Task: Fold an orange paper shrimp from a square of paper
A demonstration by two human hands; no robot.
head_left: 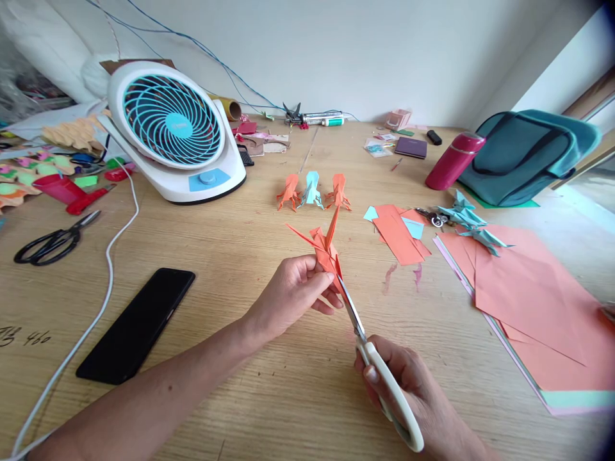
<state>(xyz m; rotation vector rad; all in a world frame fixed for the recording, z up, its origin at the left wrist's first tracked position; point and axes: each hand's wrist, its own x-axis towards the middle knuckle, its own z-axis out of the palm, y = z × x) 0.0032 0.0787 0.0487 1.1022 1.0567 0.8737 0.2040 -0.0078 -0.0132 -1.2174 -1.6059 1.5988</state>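
Between the thumb and fingers of my left hand (302, 288) is an orange folded-paper figure (327, 248) with long thin points sticking up and to the left. My right hand (408, 378) grips white-handled scissors (391, 387). The blades reach up to the lower edge of the orange paper, beside my left fingertips; whether paper lies between them is hard to see. Beyond my hands stand three finished-looking paper figures: an orange one (289, 191), a light blue one (312, 189) and another orange one (339, 191).
Orange paper pieces (401, 237) lie right of the figures, near keys (436, 219) and teal folded figures (464, 211). Orange sheets (528, 301) cover the right side. A phone (137, 326), black scissors (52, 244), a white cable (110, 269) and a fan (173, 134) are leftward; a pink bottle (454, 161) stands back right.
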